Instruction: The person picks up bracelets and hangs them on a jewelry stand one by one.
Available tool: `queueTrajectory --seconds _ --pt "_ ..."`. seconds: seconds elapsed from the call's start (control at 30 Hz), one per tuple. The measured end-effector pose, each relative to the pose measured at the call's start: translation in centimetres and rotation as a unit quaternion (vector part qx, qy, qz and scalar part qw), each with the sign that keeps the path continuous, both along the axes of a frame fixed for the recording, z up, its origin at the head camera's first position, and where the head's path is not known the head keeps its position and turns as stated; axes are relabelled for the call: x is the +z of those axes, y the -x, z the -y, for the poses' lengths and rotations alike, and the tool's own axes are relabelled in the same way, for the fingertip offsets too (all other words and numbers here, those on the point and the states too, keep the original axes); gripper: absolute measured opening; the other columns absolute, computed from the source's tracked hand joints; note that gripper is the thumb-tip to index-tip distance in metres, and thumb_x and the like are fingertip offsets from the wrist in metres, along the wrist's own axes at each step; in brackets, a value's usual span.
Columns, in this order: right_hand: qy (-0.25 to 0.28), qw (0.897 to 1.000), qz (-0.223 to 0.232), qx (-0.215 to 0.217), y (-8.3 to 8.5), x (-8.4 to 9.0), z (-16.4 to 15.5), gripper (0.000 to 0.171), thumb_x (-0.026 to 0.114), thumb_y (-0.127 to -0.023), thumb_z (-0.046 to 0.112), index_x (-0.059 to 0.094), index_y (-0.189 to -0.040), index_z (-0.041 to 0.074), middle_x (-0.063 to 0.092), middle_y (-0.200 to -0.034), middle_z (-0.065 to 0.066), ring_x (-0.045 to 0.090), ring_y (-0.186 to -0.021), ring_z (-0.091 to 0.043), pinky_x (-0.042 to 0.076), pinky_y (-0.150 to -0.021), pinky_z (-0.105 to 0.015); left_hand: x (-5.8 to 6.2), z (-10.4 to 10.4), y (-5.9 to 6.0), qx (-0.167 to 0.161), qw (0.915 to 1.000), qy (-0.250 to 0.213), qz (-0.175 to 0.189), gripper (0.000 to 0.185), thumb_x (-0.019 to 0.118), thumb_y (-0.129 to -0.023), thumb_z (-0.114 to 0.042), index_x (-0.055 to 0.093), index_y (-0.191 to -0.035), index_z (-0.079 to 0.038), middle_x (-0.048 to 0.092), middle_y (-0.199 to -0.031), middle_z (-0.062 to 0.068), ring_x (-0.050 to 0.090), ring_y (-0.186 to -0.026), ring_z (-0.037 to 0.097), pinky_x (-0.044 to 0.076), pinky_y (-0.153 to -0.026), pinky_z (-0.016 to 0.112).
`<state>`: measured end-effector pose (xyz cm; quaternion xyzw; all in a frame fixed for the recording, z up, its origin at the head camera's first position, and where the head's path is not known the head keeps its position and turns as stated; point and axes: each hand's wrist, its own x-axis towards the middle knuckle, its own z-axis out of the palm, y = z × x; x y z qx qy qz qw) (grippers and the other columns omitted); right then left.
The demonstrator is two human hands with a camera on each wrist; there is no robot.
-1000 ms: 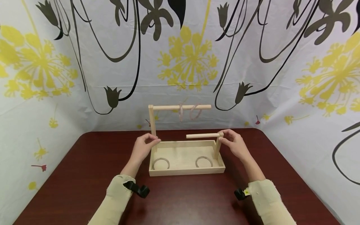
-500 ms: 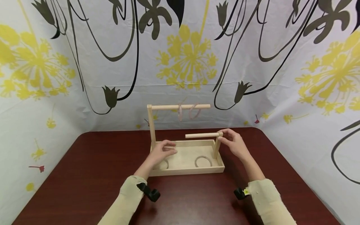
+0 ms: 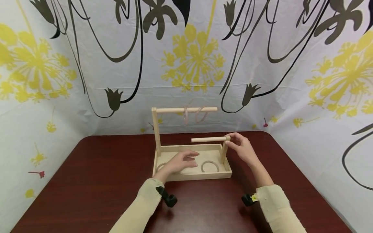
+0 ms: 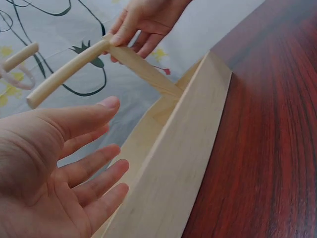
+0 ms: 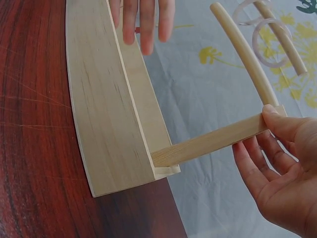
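Left hand [image 3: 181, 162] has moved rightward from the tall post at the tray's left end to above the tray's middle since a second ago; right hand [image 3: 242, 149] stays where it was on the short post.

Backdrop: floral curtain [image 3: 87, 64], yellow and black print, behind and to both sides. Dark red worktop [image 3: 87, 181] carries a shallow wooden tray [image 3: 198, 176] at centre. Tall post with a long dowel [image 3: 186, 110] rises from the tray's back left corner; two pale rings [image 3: 193, 115] hang on that dowel, side by side. Short post with a short dowel [image 3: 208, 139] stands at the tray's right end, the dowel pointing left.

Left hand hovers over the tray floor, fingers [image 4: 94, 171] released, spread and straight, holding nothing. Right hand fingers [image 5: 277, 124] pinch the top of the short post at its joint with the short dowel.

Two grey rings lie flat on the tray floor: right ring [image 3: 209, 166] in plain view just right of the left hand, left ring [image 3: 159, 167] partly hidden under that hand's wrist.

Cream sleeves and black wrist straps [image 3: 168, 199] on both arms.
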<state>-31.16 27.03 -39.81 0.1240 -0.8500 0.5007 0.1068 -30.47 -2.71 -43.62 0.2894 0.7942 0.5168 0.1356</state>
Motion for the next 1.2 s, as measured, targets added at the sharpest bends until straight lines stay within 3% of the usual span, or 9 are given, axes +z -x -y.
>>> queueTrajectory --seconds 0.33,0.7,0.83,1.0,1.2 --pt "0.005 1.0 -0.002 0.003 0.0 -0.1 0.1 0.032 0.068 -0.095 0.015 0.063 -0.121 -0.004 0.066 -0.114 -0.022 0.06 -0.091 0.003 0.05 -0.08 -0.016 -0.9 -1.7 0.5 -0.022 0.9985 0.05 -0.005 0.051 0.069 -0.094 -0.01 0.053 -0.141 -0.003 0.054 -0.146 0.016 0.051 -0.135 0.037 0.046 -0.109 0.046" --pt "0.011 1.0 0.002 0.007 -0.6 0.6 0.5 0.031 0.067 -0.095 0.01 0.062 -0.121 -0.005 0.066 -0.114 -0.023 0.061 -0.091 0.001 0.05 -0.078 -0.016 -1.3 -3.5 0.8 0.009 0.9939 0.101 -0.044 0.055 0.079 -0.084 -0.01 0.06 -0.136 -0.008 0.061 -0.139 0.01 0.057 -0.129 0.03 0.045 -0.108 0.044" --pt "0.016 1.0 -0.003 0.007 -0.1 0.0 0.1 0.032 0.068 -0.095 0.012 0.062 -0.122 -0.003 0.067 -0.115 -0.02 0.06 -0.09 0.002 0.05 -0.079 -0.016 -1.7 -3.9 1.0 0.007 0.9859 0.142 -0.087 0.053 0.079 -0.084 -0.01 0.061 -0.135 -0.009 0.063 -0.136 0.008 0.057 -0.128 0.028 0.045 -0.109 0.042" --pt "0.017 1.0 -0.004 0.004 -0.1 0.1 0.2 0.032 0.069 -0.095 0.014 0.063 -0.121 -0.003 0.066 -0.113 -0.021 0.061 -0.09 0.002 0.05 -0.079 -0.017 -2.0 -4.4 1.5 -0.012 0.9693 0.2 -0.143 0.051 0.078 -0.087 -0.014 0.062 -0.134 -0.013 0.064 -0.136 0.004 0.057 -0.129 0.024 0.045 -0.109 0.035" --pt "0.013 1.0 -0.003 0.003 -0.3 0.0 0.1 0.031 0.068 -0.095 0.014 0.063 -0.12 -0.003 0.067 -0.113 -0.023 0.061 -0.091 0.0 0.05 -0.08 -0.016 -2.1 -4.9 1.7 -0.025 0.9597 0.23 -0.16 0.05 0.076 -0.088 -0.014 0.062 -0.136 -0.015 0.064 -0.137 0.001 0.057 -0.129 0.02 0.045 -0.109 0.033"
